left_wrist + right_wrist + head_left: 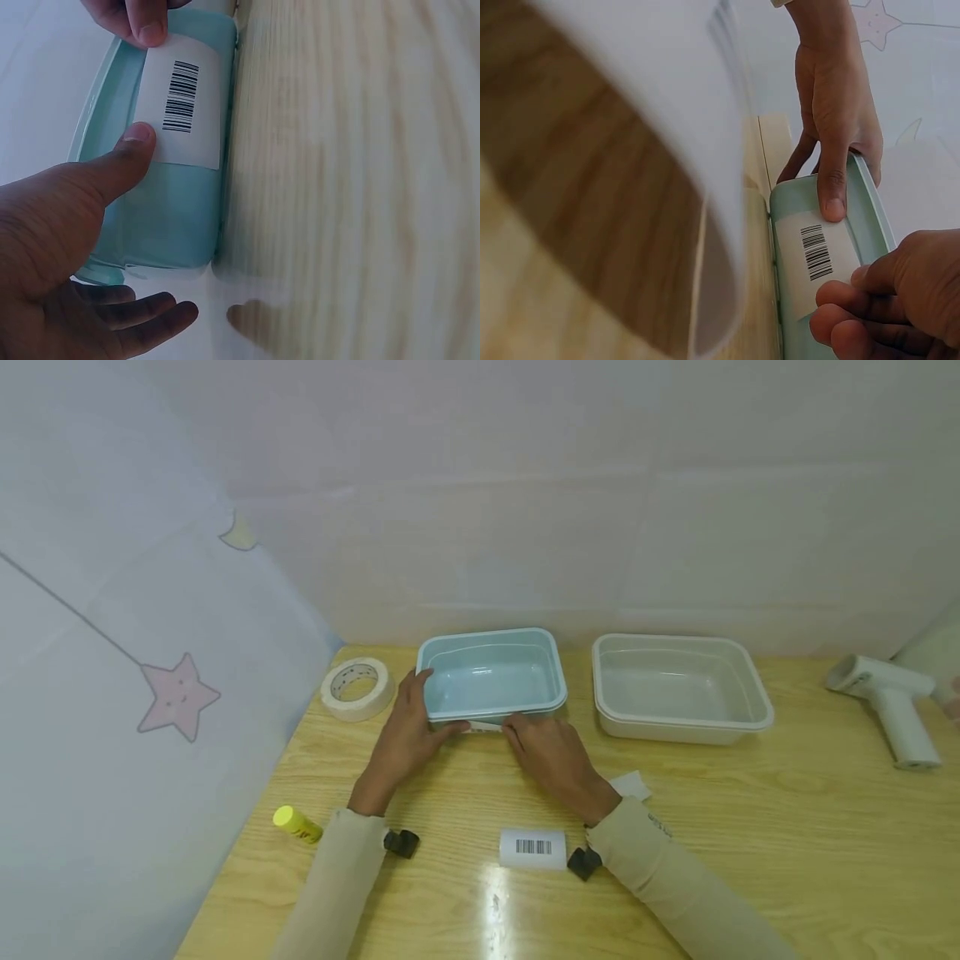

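Observation:
A light blue plastic container (487, 685) stands at the back of the table. My left hand (401, 739) holds its left end, a finger over the rim and the thumb on the front wall. On that wall lies a white barcode label (202, 112), its lower part flat in the left wrist view. The left thumb (139, 139) presses one edge of the label. My right hand (555, 760) pinches the label's other end near the rim, thumb at the edge and fingers curled, as the right wrist view shows.
A white container (682, 731) stands to the right, with a white scanner gun (900, 718) beyond it. Tape roll (360, 708) and yellow glue stick (296, 824) lie left. Another barcode label (532, 848) and a paper strip (632, 785) lie near the right wrist. Curled white paper (667, 90) fills the right wrist foreground.

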The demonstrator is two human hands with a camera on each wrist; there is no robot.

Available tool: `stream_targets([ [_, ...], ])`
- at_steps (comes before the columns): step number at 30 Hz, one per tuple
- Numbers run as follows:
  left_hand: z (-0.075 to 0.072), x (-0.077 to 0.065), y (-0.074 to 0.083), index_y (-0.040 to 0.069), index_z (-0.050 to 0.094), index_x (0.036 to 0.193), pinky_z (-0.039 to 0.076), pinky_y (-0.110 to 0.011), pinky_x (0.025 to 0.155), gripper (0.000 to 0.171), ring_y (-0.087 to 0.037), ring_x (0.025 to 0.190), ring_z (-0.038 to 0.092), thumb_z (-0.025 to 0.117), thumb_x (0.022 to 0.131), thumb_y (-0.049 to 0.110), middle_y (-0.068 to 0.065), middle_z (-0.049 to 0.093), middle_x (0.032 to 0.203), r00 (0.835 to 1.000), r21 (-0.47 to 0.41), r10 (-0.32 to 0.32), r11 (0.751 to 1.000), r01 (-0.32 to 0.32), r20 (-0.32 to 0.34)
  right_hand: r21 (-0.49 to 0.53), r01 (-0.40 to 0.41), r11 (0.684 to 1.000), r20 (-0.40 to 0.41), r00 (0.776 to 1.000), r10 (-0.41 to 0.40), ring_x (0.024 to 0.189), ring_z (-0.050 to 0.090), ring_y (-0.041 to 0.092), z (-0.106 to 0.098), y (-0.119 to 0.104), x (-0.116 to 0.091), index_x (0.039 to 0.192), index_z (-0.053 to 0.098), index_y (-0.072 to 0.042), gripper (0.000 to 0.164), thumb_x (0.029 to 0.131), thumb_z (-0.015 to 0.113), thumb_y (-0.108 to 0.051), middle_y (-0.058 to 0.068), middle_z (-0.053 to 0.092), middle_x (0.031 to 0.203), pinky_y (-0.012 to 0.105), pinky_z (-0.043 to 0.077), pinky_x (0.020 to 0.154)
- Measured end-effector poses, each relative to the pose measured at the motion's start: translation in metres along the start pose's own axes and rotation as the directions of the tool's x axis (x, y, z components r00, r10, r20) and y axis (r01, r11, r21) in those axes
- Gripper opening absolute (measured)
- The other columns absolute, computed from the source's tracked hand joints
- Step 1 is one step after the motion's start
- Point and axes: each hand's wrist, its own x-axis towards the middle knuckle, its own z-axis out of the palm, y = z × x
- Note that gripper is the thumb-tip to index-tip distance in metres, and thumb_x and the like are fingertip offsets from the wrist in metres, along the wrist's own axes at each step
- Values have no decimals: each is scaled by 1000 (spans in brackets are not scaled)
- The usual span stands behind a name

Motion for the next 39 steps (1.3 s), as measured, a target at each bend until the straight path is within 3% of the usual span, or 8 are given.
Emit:
stream_targets([
  [10, 2, 3, 3, 5, 18, 157, 43, -56, 103, 107, -41, 141, 35, 80, 83, 51, -24, 15, 162, 999, 35, -24, 999, 25, -34, -63, 11, 998, -27, 1000, -13, 43, 40, 8, -16, 2, -5, 80, 62, -11, 22, 101, 61, -16, -6, 41, 51, 30, 38, 37],
  [15, 0, 4, 5, 4, 21, 156, 46, -56, 100, 106, -41, 138, 39, 79, 82, 53, -24, 19, 162, 999, 65, -10, 998, 13, -51, -34, 46, 998, 14, 999, -45, 43, 38, 4, -26, 3, -6, 85, 66, -10, 20, 102, 57, -16, -9, 40, 53, 24, 34, 37],
  [19, -2, 5, 5, 5, 21, 156, 46, -56, 99, 105, -42, 138, 39, 78, 83, 54, -24, 19, 162, 999, 76, -9, 997, 13, -47, 86, 113, 990, 184, 975, -127, 67, 56, 6, -25, 0, -2, 110, 71, -10, 17, 103, 57, -17, -3, 66, 89, 25, 49, 55],
  [22, -1, 4, 5, 5, 21, 156, 46, -57, 99, 104, -42, 138, 39, 79, 83, 52, -24, 18, 162, 999, 79, -5, 997, 9, -42, 218, 154, 964, 301, 929, -217, 105, 63, 14, -15, -1, -1, 134, 62, -9, 32, 103, 57, -13, 3, 63, 129, 32, 54, 87],
  [24, 0, 2, 4, 5, 21, 155, 46, -57, 98, 104, -42, 137, 40, 80, 83, 51, -24, 19, 162, 999, 87, -1, 996, 4, -40, 294, 173, 940, 331, 904, -270, 124, 56, 18, -8, 0, 0, 138, 57, -9, 36, 102, 56, -7, 4, 58, 137, 36, 47, 101],
  [29, 2, -2, 3, 5, 24, 154, 47, -56, 98, 102, -40, 136, 41, 79, 83, 52, -23, 21, 161, 999, 109, 4, 994, 1, -45, 430, 108, 897, 353, 894, -277, 137, 44, 19, 3, 2, 0, 140, 53, -6, 39, 102, 48, 1, 8, 52, 145, 37, 38, 111],
  [35, 1, -3, 2, 3, 28, 151, 49, -55, 95, 98, -40, 133, 43, 79, 83, 52, -24, 21, 161, 999, 119, 13, 993, -7, -50, 518, -76, 852, 417, 892, -173, 135, 45, 17, -5, 16, -4, 146, 46, -9, 42, 105, 44, -5, 6, 52, 145, 39, 39, 110],
  [39, 1, -2, 2, 2, 28, 151, 50, -54, 93, 98, -40, 132, 44, 79, 83, 53, -24, 23, 160, 998, 121, 15, 993, -8, -54, 553, -203, 808, 480, 870, -110, 111, 61, 21, -12, 28, -7, 149, 43, -8, 43, 106, 45, -8, 10, 53, 144, 42, 45, 100],
])
